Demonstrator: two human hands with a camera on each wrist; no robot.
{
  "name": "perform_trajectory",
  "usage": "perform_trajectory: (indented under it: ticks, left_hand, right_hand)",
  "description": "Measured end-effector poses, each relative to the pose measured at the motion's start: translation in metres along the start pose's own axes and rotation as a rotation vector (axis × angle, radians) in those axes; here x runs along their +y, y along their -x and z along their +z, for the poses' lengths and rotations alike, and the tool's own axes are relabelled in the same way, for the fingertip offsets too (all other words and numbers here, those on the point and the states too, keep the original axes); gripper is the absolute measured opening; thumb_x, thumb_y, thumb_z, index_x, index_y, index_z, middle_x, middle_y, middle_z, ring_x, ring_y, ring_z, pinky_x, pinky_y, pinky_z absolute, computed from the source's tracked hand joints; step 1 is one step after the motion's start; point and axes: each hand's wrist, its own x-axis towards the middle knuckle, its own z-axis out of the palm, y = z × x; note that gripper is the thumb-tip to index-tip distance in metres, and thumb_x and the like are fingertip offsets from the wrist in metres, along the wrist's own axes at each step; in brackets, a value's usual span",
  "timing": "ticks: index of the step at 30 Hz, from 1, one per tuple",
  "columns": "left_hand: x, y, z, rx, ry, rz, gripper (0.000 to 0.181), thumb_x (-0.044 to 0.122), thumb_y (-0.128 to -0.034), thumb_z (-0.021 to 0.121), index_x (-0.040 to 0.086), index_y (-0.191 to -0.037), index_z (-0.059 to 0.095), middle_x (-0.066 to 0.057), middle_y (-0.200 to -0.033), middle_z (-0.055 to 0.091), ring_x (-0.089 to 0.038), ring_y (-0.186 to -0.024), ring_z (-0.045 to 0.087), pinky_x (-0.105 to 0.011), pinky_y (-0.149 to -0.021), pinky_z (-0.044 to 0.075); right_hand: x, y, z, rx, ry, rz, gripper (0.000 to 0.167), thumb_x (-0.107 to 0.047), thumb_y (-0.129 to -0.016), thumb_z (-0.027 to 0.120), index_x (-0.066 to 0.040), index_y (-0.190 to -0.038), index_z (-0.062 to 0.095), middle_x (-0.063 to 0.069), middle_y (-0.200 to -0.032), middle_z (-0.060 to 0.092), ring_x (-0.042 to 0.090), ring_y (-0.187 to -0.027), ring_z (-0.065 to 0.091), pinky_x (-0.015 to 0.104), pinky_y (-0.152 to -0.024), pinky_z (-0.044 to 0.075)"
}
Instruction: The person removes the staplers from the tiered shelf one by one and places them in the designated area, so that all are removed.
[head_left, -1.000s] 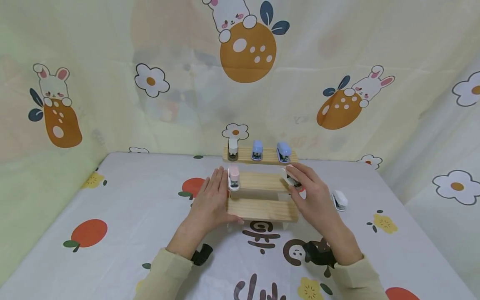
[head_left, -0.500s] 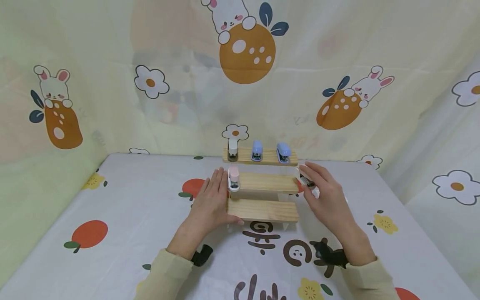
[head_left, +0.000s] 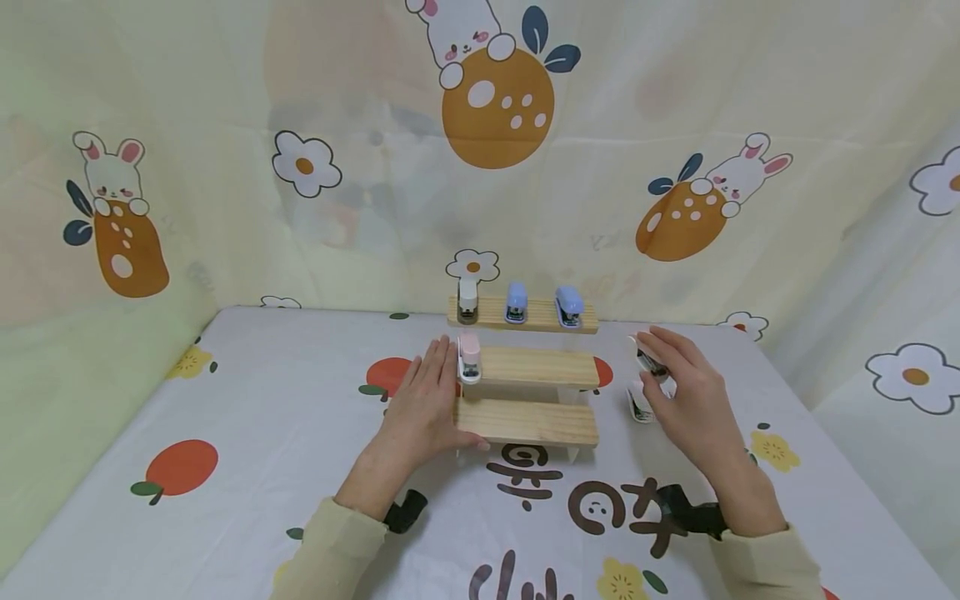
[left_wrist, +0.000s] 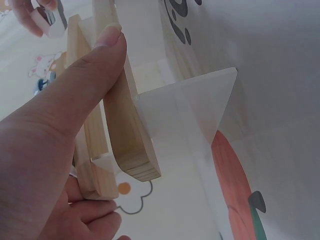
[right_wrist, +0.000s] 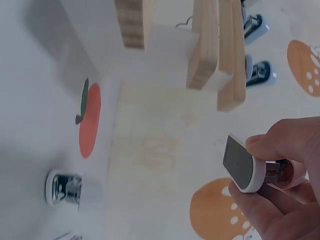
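My right hand [head_left: 690,400] pinches a small stapler [head_left: 651,363] above the table, right of the wooden tiered rack [head_left: 536,421]. In the right wrist view this stapler [right_wrist: 245,165] is tilted, showing its grey underside and white base. My left hand [head_left: 423,404] rests along the rack's left side, its fingers straight in the head view and its thumb [left_wrist: 95,65] over the front of the lowest board. A pink-topped stapler [head_left: 469,358] stands at the middle board's left end. Behind it, the top board carries a white stapler [head_left: 467,302] and two blue staplers [head_left: 516,302].
A white stapler [head_left: 640,403] lies on the table below my right hand. Part of another dark-and-white object [right_wrist: 69,235] shows at the right wrist view's bottom edge. The rack stands on translucent side panels [left_wrist: 190,100]. A printed curtain [head_left: 375,208] hangs behind the table.
My right hand has carried the stapler from above the middle board's right end out to the right, past the rack. The white stapler on the table has come into view. My left hand stays put.
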Motion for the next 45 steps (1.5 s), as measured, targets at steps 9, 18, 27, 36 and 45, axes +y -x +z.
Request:
perform_trajectory:
  ticks: [9, 18, 27, 36, 45]
  left_hand:
    - [0.001, -0.001, 0.001, -0.019, -0.003, -0.005, 0.142, 0.064, -0.0565, 0.087, -0.003, -0.157, 0.013, -0.019, -0.165, 0.015, -0.032, -0.154, 0.015, -0.045, -0.127, 0.018]
    - [0.000, 0.000, 0.000, -0.026, 0.000, -0.012, 0.141, 0.064, -0.0571, 0.087, -0.002, -0.157, 0.013, -0.017, -0.166, 0.013, -0.031, -0.155, 0.013, -0.044, -0.127, 0.016]
    - [0.000, 0.001, -0.001, -0.018, 0.016, -0.007, 0.140, 0.062, -0.0568, 0.089, -0.002, -0.157, 0.014, -0.018, -0.166, 0.014, -0.031, -0.155, 0.014, -0.044, -0.127, 0.016]
    - [0.001, 0.000, 0.000, -0.021, 0.020, -0.010, 0.141, 0.062, -0.0569, 0.089, -0.002, -0.157, 0.012, -0.018, -0.166, 0.013, -0.030, -0.155, 0.013, -0.044, -0.127, 0.016]
    - [0.001, 0.001, 0.000, -0.019, 0.026, -0.009, 0.141, 0.061, -0.0574, 0.089, -0.002, -0.157, 0.012, -0.017, -0.166, 0.013, -0.030, -0.155, 0.013, -0.044, -0.127, 0.016]
  right_hand:
    - [0.018, 0.004, -0.008, 0.032, 0.002, 0.030, 0.057, 0.017, -0.078, 0.069, 0.002, -0.132, 0.060, 0.024, -0.135, 0.055, 0.040, -0.114, 0.058, -0.011, -0.086, 0.026]
    - [0.035, 0.008, -0.012, 0.034, 0.023, 0.108, 0.054, 0.015, -0.080, 0.069, 0.003, -0.131, 0.060, 0.026, -0.135, 0.054, 0.041, -0.109, 0.059, -0.010, -0.082, 0.025]
    - [0.049, 0.013, -0.019, -0.015, 0.053, 0.210, 0.053, 0.011, -0.083, 0.067, 0.002, -0.134, 0.058, 0.028, -0.137, 0.051, 0.044, -0.114, 0.056, -0.010, -0.079, 0.025]
    - [0.065, 0.019, -0.022, 0.007, 0.080, 0.229, 0.052, 0.013, -0.082, 0.067, 0.004, -0.132, 0.059, 0.030, -0.136, 0.052, 0.046, -0.112, 0.057, -0.006, -0.075, 0.024]
    - [0.080, 0.026, -0.024, -0.030, 0.099, 0.300, 0.049, 0.009, -0.084, 0.065, 0.006, -0.133, 0.057, 0.032, -0.136, 0.050, 0.045, -0.107, 0.058, 0.008, -0.073, 0.038]
